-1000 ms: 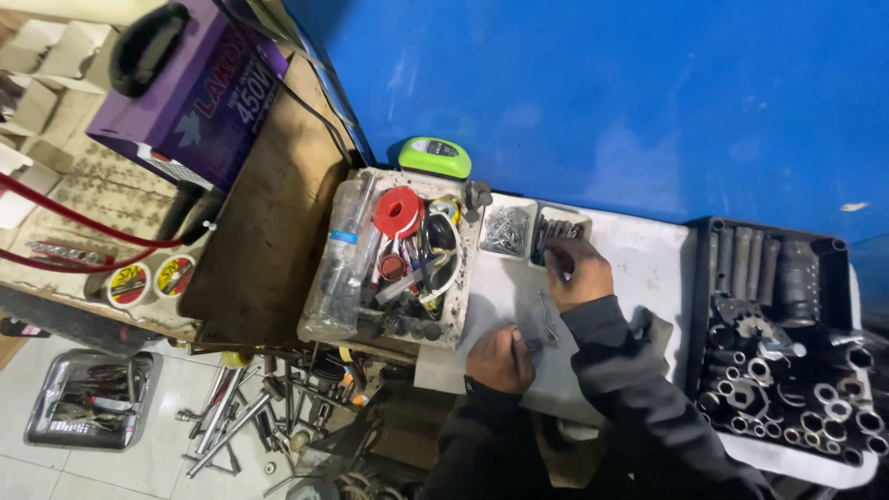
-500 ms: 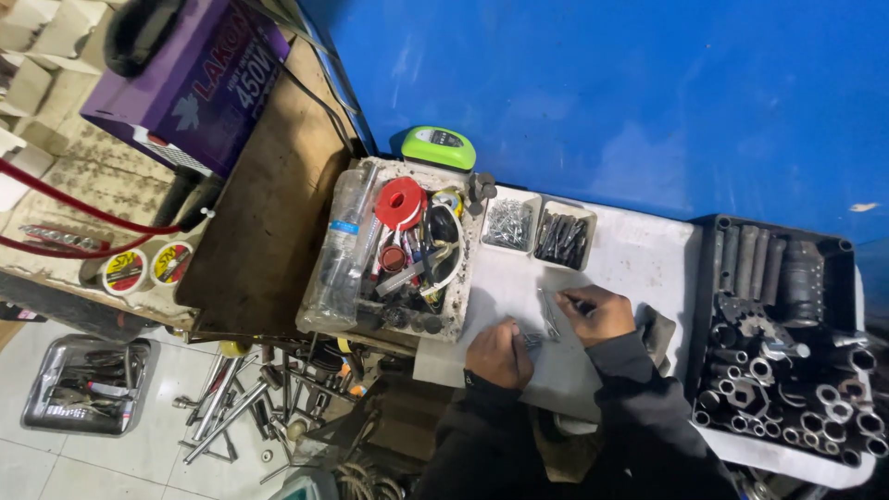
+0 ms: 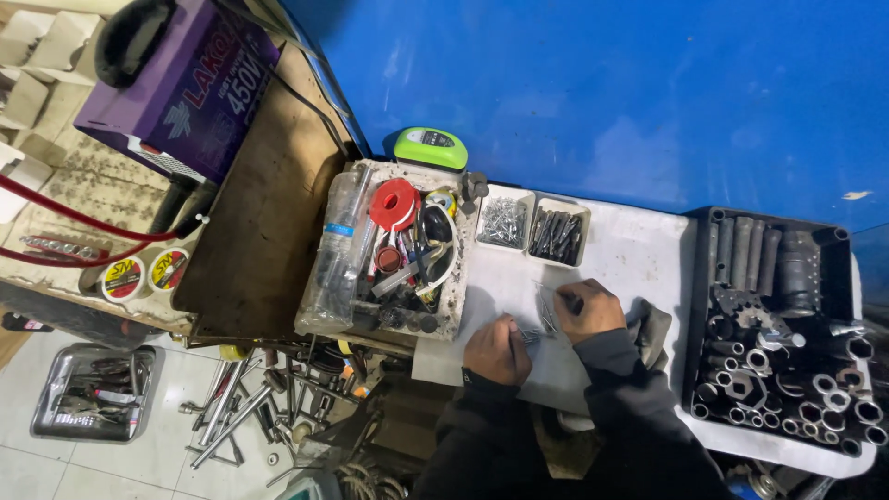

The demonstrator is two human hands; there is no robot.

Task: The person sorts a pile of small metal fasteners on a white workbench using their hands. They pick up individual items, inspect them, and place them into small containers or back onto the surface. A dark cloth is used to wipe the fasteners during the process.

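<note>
Left hand [image 3: 497, 348] grip pinched on small metal fasteners [image 3: 530, 335], right hand [image 3: 585, 309] grip clamped on thin metal rods [image 3: 546, 308], both over white desk [image 3: 639, 255], black socket tray [image 3: 782, 324] right, cluttered parts bin [image 3: 398, 250] left

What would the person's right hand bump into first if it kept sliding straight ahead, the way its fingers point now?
Probably the small white tray of dark screws. The right hand rests on the white bench top, fingers aimed up and slightly left toward that tray, with bare surface between. The exact angle is hard to judge from above.
</note>
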